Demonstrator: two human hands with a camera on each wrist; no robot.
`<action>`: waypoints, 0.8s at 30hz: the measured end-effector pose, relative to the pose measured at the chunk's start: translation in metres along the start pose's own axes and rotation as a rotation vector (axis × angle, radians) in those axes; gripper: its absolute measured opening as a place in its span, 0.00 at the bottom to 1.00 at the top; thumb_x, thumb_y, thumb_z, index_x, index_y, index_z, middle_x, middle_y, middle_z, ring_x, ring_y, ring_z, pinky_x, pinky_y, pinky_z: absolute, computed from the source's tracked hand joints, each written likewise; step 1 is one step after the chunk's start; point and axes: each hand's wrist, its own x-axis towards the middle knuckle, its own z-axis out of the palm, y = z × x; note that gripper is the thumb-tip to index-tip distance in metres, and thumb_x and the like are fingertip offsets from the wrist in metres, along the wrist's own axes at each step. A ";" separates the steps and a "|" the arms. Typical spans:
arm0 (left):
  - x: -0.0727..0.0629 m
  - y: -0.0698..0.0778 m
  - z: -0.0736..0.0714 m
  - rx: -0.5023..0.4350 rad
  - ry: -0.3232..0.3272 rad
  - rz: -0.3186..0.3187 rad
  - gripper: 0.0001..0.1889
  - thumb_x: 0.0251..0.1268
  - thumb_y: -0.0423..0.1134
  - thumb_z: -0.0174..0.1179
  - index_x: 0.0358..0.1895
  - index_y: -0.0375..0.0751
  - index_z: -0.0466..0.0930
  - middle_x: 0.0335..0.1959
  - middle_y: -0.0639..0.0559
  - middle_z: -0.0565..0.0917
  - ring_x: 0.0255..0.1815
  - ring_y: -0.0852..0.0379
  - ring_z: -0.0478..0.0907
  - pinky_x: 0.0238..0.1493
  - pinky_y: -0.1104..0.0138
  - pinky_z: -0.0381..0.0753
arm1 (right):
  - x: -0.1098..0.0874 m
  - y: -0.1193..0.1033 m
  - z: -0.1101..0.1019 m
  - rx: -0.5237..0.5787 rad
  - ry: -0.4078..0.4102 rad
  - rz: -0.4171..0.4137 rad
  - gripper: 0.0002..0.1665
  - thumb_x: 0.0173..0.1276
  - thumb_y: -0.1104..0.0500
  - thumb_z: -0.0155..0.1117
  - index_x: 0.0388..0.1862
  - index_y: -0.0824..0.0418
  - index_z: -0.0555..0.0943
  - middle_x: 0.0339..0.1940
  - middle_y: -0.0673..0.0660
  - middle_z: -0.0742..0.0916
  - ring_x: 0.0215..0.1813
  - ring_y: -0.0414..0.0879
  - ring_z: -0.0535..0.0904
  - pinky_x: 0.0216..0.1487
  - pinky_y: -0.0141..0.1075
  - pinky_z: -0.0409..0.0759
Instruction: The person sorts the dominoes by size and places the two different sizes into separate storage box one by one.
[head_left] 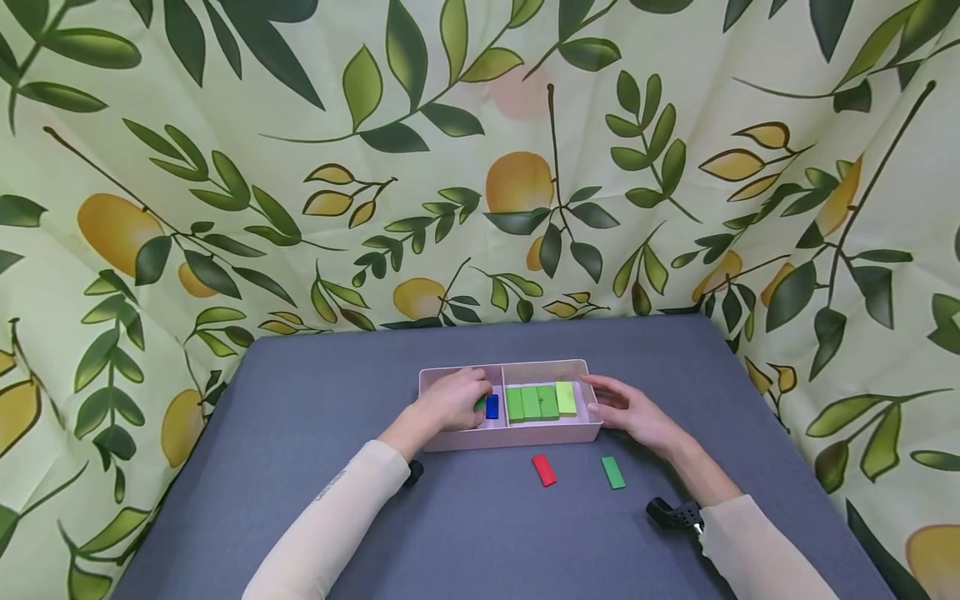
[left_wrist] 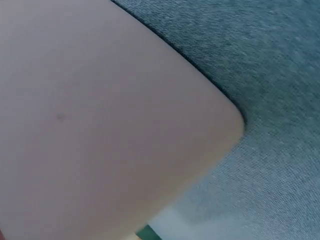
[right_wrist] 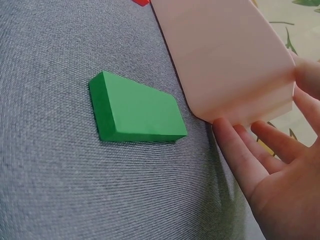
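Observation:
A pale pink two-compartment box (head_left: 525, 435) stands on the table. My left hand (head_left: 450, 402) reaches into its left compartment with bent fingers, pinching a green block (head_left: 480, 403) that shows only in part. Right beside the fingertips is a blue block (head_left: 492, 407). Several green blocks (head_left: 531, 403) lie in a row in the right compartment, with a yellow-green block (head_left: 566, 398) at the row's right end. My right hand (head_left: 633, 412) touches the box's right end with loosely extended fingers; the right wrist view shows fingertips (right_wrist: 222, 127) at the end wall's lower corner.
In front of the box lie a red block (head_left: 543, 470) and a loose green block (head_left: 612, 472), the latter large in the right wrist view. The box wall (left_wrist: 110, 120) fills most of the left wrist view. A leaf-patterned cloth (head_left: 450, 233) hangs behind the grey-blue table (head_left: 465, 517).

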 end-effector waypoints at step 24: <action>0.000 0.002 0.000 -0.131 0.011 -0.055 0.14 0.68 0.42 0.65 0.55 0.45 0.83 0.51 0.53 0.83 0.50 0.57 0.79 0.56 0.59 0.80 | -0.002 -0.001 0.002 -0.020 0.013 0.005 0.37 0.75 0.52 0.64 0.79 0.57 0.64 0.78 0.68 0.65 0.72 0.67 0.67 0.61 0.48 0.79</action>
